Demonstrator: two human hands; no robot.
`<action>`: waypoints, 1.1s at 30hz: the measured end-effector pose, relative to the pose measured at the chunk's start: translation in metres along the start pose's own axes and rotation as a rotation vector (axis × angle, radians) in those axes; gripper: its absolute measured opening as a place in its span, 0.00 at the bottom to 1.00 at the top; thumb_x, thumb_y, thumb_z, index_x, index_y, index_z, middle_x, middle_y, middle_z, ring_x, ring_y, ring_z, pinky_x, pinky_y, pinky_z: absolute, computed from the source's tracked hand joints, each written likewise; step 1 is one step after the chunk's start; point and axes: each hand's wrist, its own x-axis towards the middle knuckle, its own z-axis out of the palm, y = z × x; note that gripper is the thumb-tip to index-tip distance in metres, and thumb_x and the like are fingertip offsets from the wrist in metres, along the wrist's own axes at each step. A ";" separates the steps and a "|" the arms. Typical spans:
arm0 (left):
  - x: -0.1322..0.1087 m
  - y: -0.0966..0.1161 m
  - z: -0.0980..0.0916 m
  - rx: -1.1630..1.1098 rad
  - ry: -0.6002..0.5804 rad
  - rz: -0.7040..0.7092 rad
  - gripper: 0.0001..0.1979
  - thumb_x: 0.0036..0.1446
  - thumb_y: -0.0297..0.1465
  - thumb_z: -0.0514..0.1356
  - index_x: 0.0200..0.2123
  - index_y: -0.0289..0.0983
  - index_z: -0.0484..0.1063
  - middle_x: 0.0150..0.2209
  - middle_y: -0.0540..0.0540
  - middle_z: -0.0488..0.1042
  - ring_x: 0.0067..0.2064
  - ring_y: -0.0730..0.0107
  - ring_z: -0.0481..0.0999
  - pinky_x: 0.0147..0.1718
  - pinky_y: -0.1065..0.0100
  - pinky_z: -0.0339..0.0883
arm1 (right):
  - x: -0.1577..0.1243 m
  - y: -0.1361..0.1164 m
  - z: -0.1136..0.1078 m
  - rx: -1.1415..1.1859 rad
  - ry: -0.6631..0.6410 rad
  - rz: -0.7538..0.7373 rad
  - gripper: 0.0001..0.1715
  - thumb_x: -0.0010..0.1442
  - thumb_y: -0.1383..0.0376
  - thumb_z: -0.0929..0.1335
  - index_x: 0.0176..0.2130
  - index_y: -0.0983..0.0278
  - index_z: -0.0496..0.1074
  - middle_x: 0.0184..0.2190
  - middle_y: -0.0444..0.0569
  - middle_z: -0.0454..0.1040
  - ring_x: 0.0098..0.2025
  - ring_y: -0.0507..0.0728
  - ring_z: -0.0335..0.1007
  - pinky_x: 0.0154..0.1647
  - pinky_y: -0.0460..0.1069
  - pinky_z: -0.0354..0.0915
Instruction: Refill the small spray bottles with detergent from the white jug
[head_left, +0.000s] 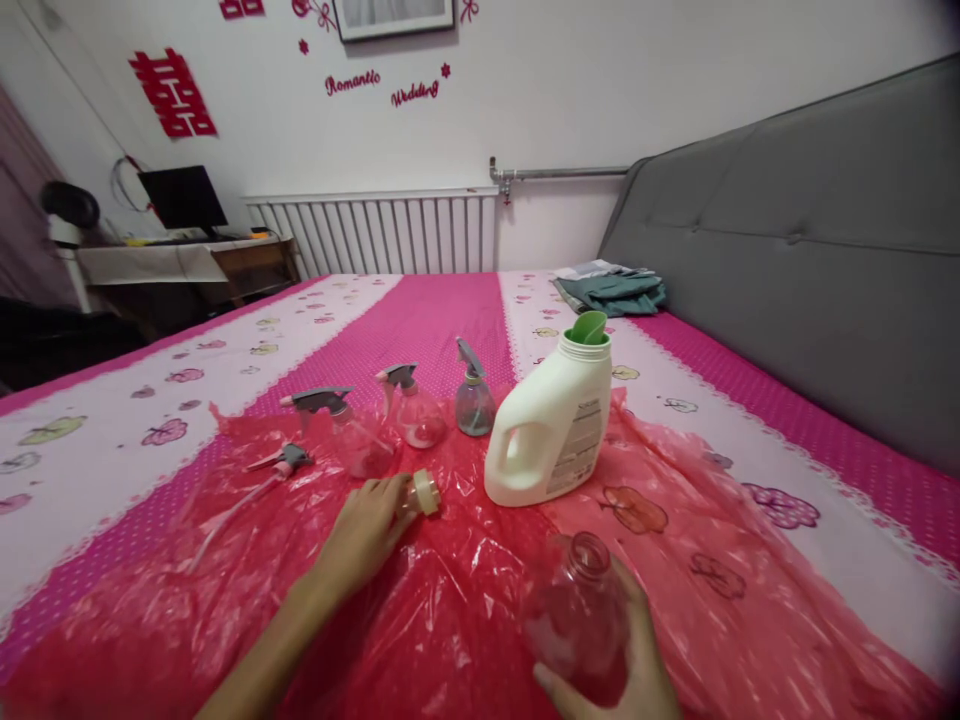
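Wall lettering (416, 93): "Romantic Wedding," in red above the radiator (375, 235); a red character cutout (172, 95) hangs to its left.
Jug (540, 450): white, upright on the red plastic (465, 620) over your bed (450, 310), a green spout (589, 326) in its neck; its label (581, 440) is too small to read.
Left hand (371, 520): you stretch it forward from the lower left, back upward, fingers gripping a cream cap (426, 492) left of the jug.
Right hand (641, 650): you bring it in from the lower right, fingers and thumb wrapped around an uncapped, clear bottle (577, 620) in front of the jug.
Sprayers (421, 415): three stand beyond your left hand; a loose spray head (294, 456) with a tube lies left of them.
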 end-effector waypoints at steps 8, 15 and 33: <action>-0.009 0.014 -0.035 -0.160 0.159 0.069 0.25 0.67 0.46 0.52 0.61 0.40 0.65 0.62 0.40 0.73 0.61 0.60 0.75 0.63 0.54 0.71 | 0.008 0.036 0.010 -0.113 0.011 -0.083 0.55 0.51 0.56 0.74 0.71 0.57 0.51 0.71 0.57 0.62 0.73 0.72 0.61 0.74 0.69 0.59; 0.042 0.159 -0.162 -0.154 0.495 0.454 0.28 0.64 0.45 0.57 0.61 0.38 0.56 0.46 0.44 0.72 0.43 0.69 0.76 0.48 0.61 0.74 | 0.019 0.044 0.016 -0.133 0.050 -0.157 0.57 0.52 0.56 0.76 0.72 0.52 0.50 0.74 0.55 0.57 0.75 0.75 0.55 0.75 0.73 0.56; 0.132 0.278 -0.141 0.410 0.135 0.674 0.28 0.65 0.48 0.52 0.63 0.44 0.68 0.57 0.39 0.71 0.53 0.60 0.73 0.60 0.56 0.67 | 0.027 0.046 0.032 -0.312 0.121 -0.285 0.74 0.46 0.74 0.78 0.76 0.52 0.37 0.75 0.59 0.54 0.75 0.74 0.56 0.72 0.71 0.63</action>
